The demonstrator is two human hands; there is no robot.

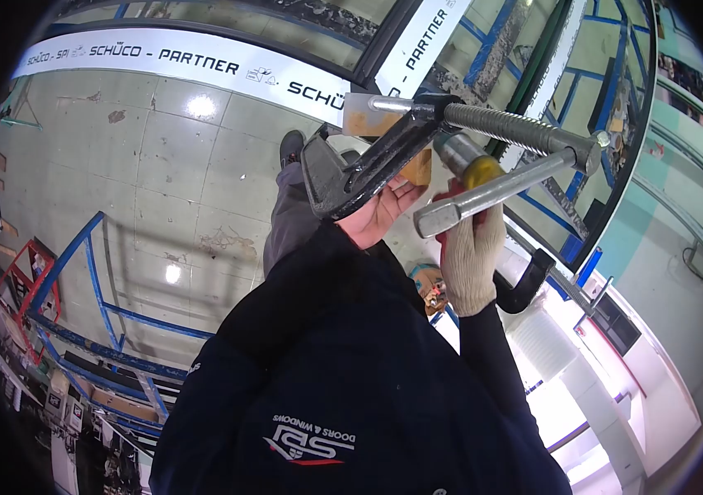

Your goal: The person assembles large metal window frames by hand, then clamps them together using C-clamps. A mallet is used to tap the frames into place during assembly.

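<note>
A large black C-clamp [384, 157] with a threaded steel screw [504, 128] and a crossbar [491, 194] sits across the upper middle. Just below its frame is my bare left hand [380, 213], palm partly showing, with its fingers against a small wooden block [418, 169]; the clamp hides part of it. To the right, my right hand [472, 256], in a white and red glove, is closed around a tool [468, 157] with a metal barrel and a yellow section. The crossbar passes in front of this hand. Another wooden piece [368, 122] lies at the clamp's upper end.
Dark frames with white printed tape [162, 59] run across the top. A second black clamp [527, 285] is right of my gloved hand. A blue metal rack [100, 289] stands at lower left on the tiled floor [178, 157]. A shoe [291, 147] shows near the frame.
</note>
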